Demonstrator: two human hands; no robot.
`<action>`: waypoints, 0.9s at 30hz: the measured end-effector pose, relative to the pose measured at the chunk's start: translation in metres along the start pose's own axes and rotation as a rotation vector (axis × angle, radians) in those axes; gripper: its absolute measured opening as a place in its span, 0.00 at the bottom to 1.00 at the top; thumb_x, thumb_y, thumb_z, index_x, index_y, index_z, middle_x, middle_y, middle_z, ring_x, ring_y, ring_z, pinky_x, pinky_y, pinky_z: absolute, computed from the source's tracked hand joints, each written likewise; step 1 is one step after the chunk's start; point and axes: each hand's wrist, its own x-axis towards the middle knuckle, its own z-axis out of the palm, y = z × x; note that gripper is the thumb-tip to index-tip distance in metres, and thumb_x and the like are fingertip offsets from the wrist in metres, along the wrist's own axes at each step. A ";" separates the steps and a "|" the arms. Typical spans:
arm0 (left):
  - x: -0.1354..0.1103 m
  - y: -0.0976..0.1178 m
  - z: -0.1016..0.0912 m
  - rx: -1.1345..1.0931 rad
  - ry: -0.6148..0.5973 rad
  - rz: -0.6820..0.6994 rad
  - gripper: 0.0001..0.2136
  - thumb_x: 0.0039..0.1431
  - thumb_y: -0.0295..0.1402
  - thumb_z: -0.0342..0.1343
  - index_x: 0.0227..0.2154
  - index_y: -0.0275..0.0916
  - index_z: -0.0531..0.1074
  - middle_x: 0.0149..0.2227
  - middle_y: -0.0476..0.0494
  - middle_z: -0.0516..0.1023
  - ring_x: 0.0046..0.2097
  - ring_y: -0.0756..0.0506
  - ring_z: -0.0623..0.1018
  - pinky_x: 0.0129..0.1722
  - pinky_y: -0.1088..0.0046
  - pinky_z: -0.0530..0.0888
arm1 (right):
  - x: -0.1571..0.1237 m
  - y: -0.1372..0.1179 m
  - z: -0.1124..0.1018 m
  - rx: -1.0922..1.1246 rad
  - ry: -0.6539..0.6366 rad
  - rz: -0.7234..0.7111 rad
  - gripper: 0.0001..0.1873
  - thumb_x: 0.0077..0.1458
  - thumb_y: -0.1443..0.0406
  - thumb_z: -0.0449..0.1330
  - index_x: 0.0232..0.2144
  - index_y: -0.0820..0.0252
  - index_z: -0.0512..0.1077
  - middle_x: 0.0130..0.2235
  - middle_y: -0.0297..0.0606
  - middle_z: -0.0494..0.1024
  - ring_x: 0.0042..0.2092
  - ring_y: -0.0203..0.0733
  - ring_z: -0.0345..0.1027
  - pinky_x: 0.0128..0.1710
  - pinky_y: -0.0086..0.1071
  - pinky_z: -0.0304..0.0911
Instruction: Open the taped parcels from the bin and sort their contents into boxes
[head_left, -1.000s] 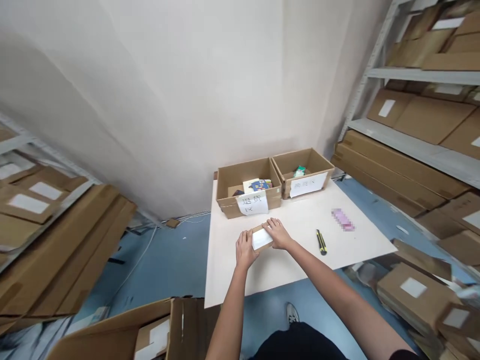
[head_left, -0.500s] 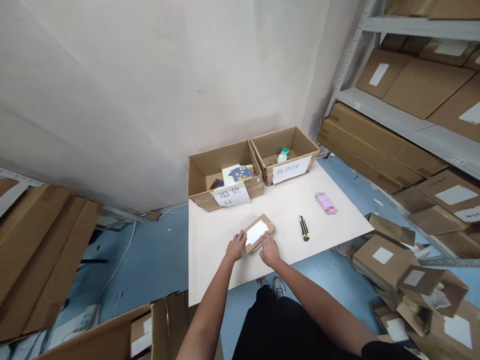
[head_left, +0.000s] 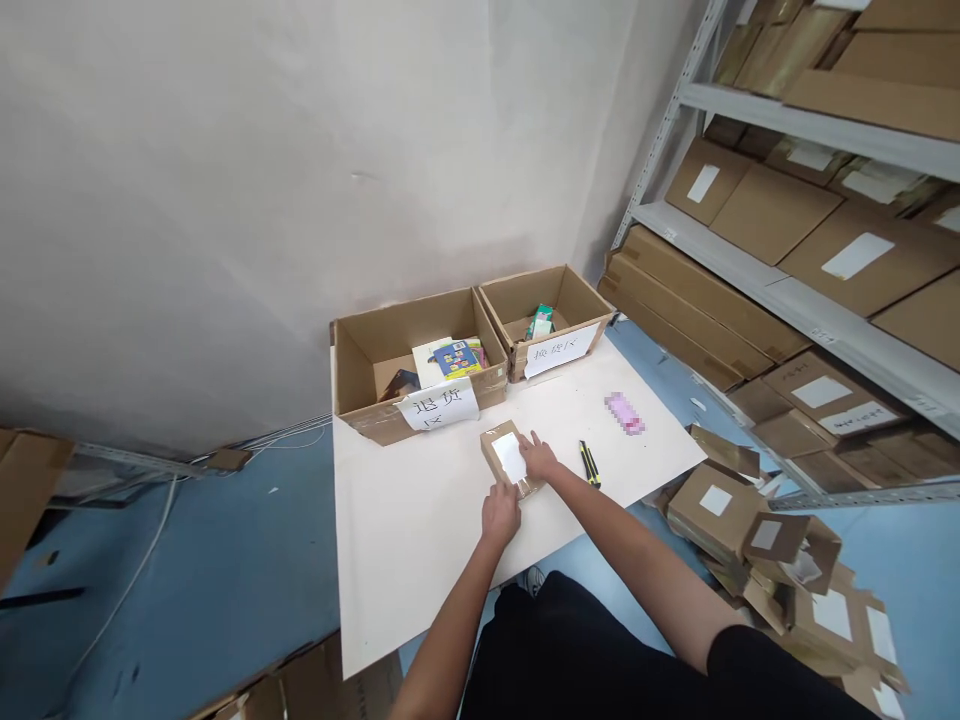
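Observation:
A small cardboard box (head_left: 493, 437) with a white label (head_left: 510, 457) lies on the white table (head_left: 405, 530) in front of me. My left hand (head_left: 501, 514) is closed on its near end, fingertips at the edge by the label. On the right side, my right hand (head_left: 538, 458) grips the box, with some fingers extended along that side. Part of the box's near right corner is hidden by my hands. To the right lies a yellow and black utility knife (head_left: 589, 465). Farther right is a pink, pixelated item (head_left: 625, 413).
Two open cartons with handwritten paper signs stand at the table's back: the left carton (head_left: 352, 425) holds booklets, the right carton (head_left: 517, 365) a green and white packet (head_left: 541, 322). Shelves of boxes (head_left: 750, 250) rise at right. Cartons (head_left: 709, 500) are piled on the floor.
The small box has turned on the table, and its label now runs more lengthwise away from me. My left hand has shifted from its left side to the near end. The camera view has swung right.

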 end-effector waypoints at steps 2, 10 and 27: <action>0.020 -0.012 -0.021 -0.010 0.000 -0.025 0.21 0.64 0.31 0.54 0.60 0.40 0.70 0.65 0.31 0.69 0.64 0.35 0.71 0.56 0.59 0.74 | -0.011 0.010 0.008 0.016 0.103 0.035 0.46 0.56 0.69 0.62 0.75 0.58 0.53 0.78 0.49 0.41 0.78 0.63 0.31 0.70 0.56 0.50; 0.091 -0.050 -0.048 0.049 -0.299 -0.035 0.59 0.49 0.48 0.70 0.76 0.42 0.38 0.79 0.33 0.35 0.77 0.29 0.43 0.68 0.54 0.65 | -0.071 0.118 0.059 0.214 0.181 0.455 0.39 0.63 0.65 0.55 0.74 0.59 0.55 0.76 0.49 0.49 0.76 0.61 0.39 0.68 0.49 0.52; 0.084 -0.018 -0.033 -0.060 -0.359 -0.295 0.63 0.50 0.49 0.71 0.76 0.50 0.28 0.79 0.35 0.29 0.74 0.27 0.56 0.61 0.56 0.71 | 0.000 0.141 0.061 0.916 0.223 0.287 0.45 0.60 0.69 0.57 0.76 0.54 0.45 0.57 0.44 0.77 0.52 0.47 0.76 0.55 0.38 0.69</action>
